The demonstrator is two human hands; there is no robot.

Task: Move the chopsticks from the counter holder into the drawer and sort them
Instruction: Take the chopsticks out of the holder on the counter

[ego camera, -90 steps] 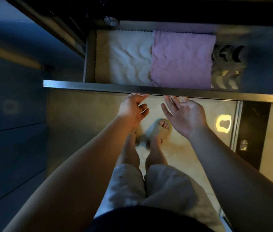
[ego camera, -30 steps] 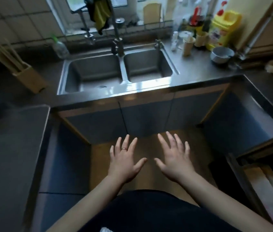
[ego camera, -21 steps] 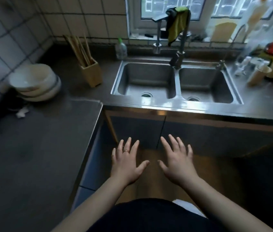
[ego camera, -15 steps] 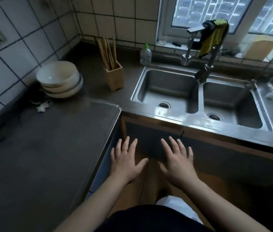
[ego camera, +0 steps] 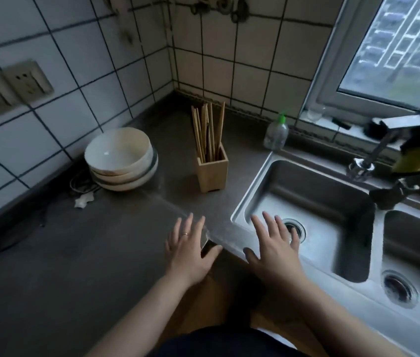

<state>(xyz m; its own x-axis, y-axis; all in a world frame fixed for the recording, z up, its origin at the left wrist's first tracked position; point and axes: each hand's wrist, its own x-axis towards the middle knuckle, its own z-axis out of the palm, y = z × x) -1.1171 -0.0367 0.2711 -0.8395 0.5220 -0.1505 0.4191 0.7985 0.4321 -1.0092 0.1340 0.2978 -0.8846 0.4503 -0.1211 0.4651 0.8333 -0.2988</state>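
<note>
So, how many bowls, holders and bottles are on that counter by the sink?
Bowls: 3, stacked
Holder: 1, with chopsticks in it
Bottle: 1
Total: 5

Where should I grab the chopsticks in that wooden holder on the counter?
Grip the chopsticks round their bare upper shafts, above the rim of the holder, reaching from the front. They stand bunched and nearly upright, so likely lift straight up.
</note>
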